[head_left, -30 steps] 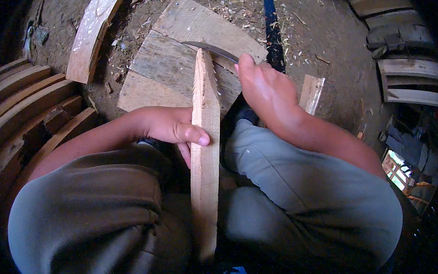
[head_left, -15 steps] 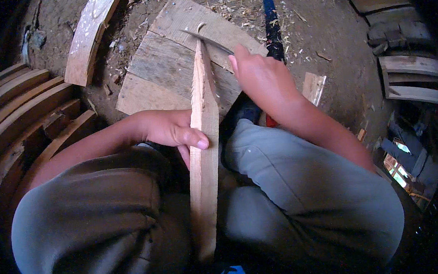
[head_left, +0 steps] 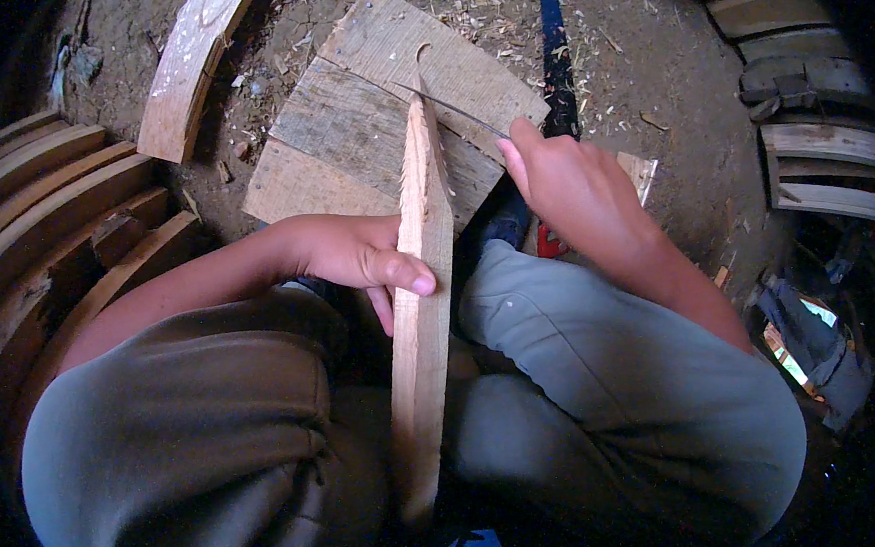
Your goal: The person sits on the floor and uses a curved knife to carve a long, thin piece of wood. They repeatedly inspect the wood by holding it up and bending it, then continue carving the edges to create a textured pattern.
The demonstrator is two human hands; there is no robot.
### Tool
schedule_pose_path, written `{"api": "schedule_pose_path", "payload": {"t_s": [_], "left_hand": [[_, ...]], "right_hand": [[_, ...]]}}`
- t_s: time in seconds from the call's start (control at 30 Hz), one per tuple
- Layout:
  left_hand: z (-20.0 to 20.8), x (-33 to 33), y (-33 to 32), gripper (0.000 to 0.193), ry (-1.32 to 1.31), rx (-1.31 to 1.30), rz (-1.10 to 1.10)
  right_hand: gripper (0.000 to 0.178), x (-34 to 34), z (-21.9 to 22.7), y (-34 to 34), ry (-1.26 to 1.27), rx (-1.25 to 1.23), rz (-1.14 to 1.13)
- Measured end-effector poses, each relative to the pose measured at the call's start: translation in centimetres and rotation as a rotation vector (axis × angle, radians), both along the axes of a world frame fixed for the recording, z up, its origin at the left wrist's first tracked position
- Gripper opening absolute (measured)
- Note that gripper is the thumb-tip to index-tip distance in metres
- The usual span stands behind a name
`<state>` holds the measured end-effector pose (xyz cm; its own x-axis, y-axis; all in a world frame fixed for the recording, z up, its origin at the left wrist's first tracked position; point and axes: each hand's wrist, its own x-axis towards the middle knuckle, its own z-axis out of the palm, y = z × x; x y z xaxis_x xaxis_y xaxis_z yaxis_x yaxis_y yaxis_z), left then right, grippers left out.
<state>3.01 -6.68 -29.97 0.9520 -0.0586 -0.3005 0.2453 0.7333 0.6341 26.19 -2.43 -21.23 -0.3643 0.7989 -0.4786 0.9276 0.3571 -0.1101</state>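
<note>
Our blade (head_left: pixel 453 110) has slid out toward the tip of the wooden stick (head_left: pixel 421 295) since a moment ago. We should keep strokes shallow, away from us (chips already litter the dirt). Our right hand (head_left: pixel 572 185) is clenched on the blade's handle; our left hand (head_left: pixel 356 258) clamps the stick, propped on the plank (head_left: pixel 349 138).
</note>
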Motion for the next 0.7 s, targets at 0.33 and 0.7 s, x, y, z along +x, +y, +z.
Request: {"api": "schedule_pose_path", "payload": {"t_s": [0.33, 0.7], "left_hand": [[-0.2, 0.1, -0.5, 0.062, -0.027, 0.013, 0.084], [-0.5, 0.0, 0.0, 0.075, -0.008, 0.010, -0.033]], "right_hand": [[0.027, -0.5, -0.7, -0.8, 0.012, 0.031, -0.009], [0.024, -0.3, -3.5, -1.6, -0.053, 0.186, -0.008]]}}
